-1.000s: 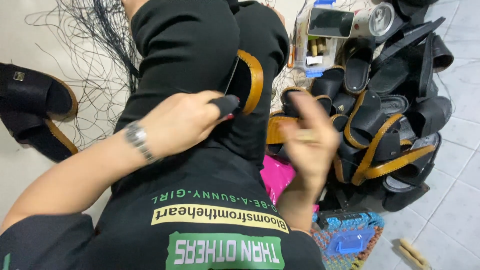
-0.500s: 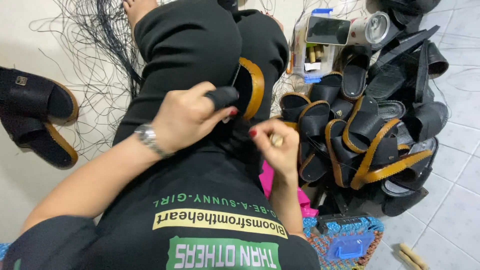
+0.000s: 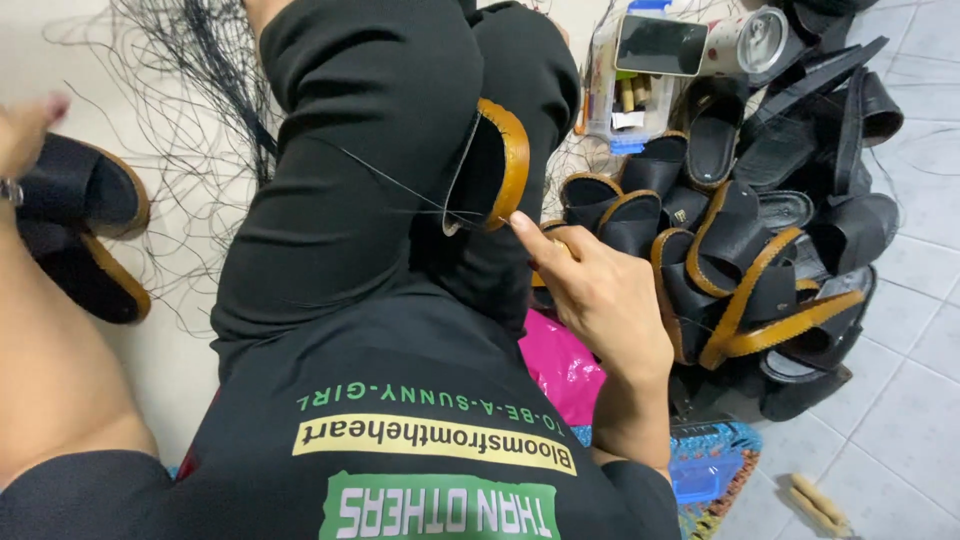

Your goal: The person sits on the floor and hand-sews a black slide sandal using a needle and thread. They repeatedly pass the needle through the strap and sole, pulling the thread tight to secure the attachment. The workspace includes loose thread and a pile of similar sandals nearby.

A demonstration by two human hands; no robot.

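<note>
right hand [image 3: 600,290]: fingers pinch a needle-like tip beside the sandal upper [image 3: 492,165], which rests on the lap against the black trousers; a thread [image 3: 390,180] runs left from it. left hand [image 3: 22,130] at frame edge, grip unclear. two sandals [image 3: 85,235] on the pale tiled floor [image 3: 900,400]. beyond, a pile of black-and-tan uppers [image 3: 750,260]. farther, a clear box [image 3: 625,100] holding small items.

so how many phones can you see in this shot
1. The one phone lies dark screen up on the clear plastic box at the top, left of the can. The sandal pile could hide more.
</note>
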